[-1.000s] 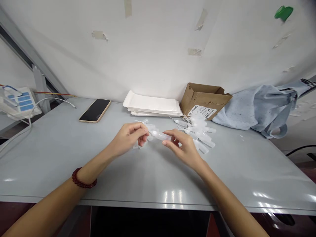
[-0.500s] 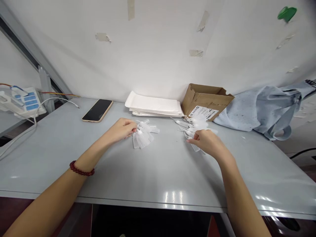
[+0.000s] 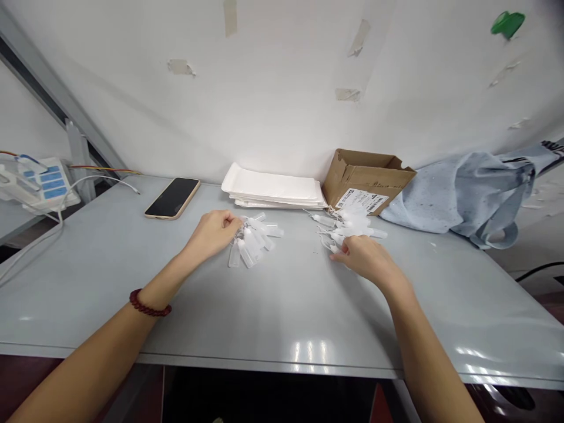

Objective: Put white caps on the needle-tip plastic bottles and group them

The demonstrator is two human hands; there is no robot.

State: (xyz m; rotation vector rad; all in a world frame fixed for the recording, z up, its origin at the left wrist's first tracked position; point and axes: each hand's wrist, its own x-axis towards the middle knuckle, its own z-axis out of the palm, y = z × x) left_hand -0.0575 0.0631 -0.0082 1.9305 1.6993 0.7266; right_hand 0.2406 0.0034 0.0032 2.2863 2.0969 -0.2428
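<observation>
Several small translucent white plastic tags (image 3: pixel 249 242) fan out on the grey table to the right of my left hand (image 3: pixel 217 231). That hand is closed, its thumb and fingers pinched at the corded ends of the bunch. A second loose pile of the same tags (image 3: pixel 352 221), with thin white cords, lies in front of the cardboard box. At this pile's near edge my right hand (image 3: pixel 365 258) is closed in a pinch on a tag, mostly covered by my fingers.
Behind the piles are a stack of white padded envelopes (image 3: pixel 275 187) and an open cardboard box (image 3: pixel 370 179). A phone (image 3: pixel 173 198) lies at the left, near a power strip (image 3: pixel 50 182) with cables. Light blue cloth (image 3: pixel 445 191) sits at the right, against the wall.
Below my left hand the tags have spread, with one more showing at the near left. My right hand has shifted slightly left at its pile. The view has moved a little.
</observation>
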